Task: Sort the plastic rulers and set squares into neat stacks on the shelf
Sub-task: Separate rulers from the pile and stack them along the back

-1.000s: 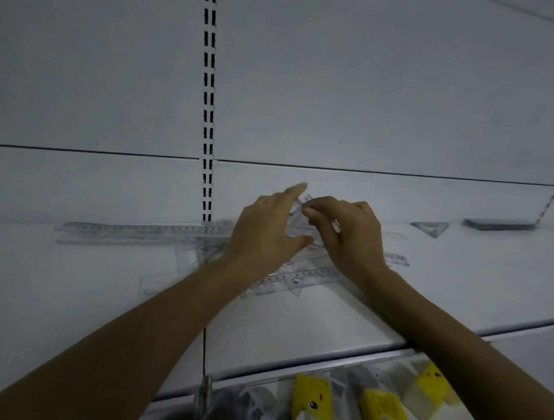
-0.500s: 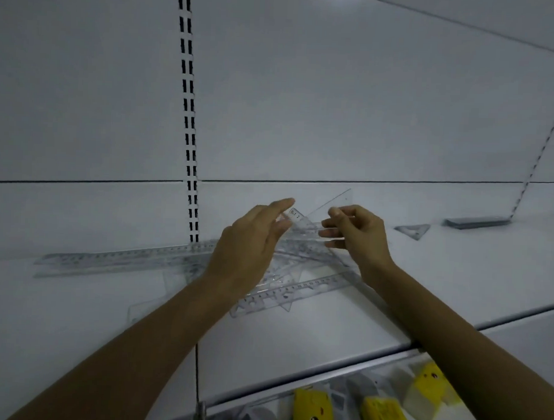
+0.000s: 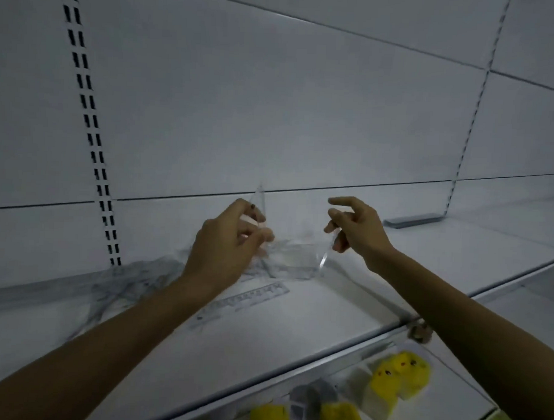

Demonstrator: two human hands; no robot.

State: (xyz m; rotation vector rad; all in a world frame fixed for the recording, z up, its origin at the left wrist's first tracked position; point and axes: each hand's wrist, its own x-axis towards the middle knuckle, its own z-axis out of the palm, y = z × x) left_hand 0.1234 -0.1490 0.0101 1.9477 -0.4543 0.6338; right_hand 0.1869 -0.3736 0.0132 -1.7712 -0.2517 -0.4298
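- The left hand (image 3: 234,239) is pinching one side of a clear set square (image 3: 295,238), lifting it above the shelf (image 3: 296,330).
- The right hand (image 3: 353,226) is gripping its other edge, forefinger extended.
- Clear rulers (image 3: 247,298) are lying jumbled on the shelf below.
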